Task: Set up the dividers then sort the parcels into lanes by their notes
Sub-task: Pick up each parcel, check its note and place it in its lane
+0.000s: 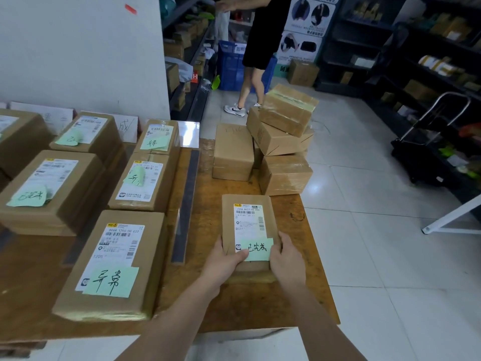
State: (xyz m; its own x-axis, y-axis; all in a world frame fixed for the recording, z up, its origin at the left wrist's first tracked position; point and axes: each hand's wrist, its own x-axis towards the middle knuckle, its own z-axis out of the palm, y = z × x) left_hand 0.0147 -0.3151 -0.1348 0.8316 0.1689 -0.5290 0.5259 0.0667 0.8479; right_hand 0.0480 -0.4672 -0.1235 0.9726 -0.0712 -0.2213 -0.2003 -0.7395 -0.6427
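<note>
Left hand (226,259) grips parcel (247,217) at left edge, thumb touching green note (257,249); right hand (286,256) grips right edge. Divider strip (186,204) left of left hand, stacked boxes (283,142) beyond both.

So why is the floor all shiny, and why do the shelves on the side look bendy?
Head view: light glares off the glossy floor tiles; same view, the wide-angle lens bows the dark shelves near the right edge; the parcel held by the left hand and right hand is sharp, its green note readable.
</note>
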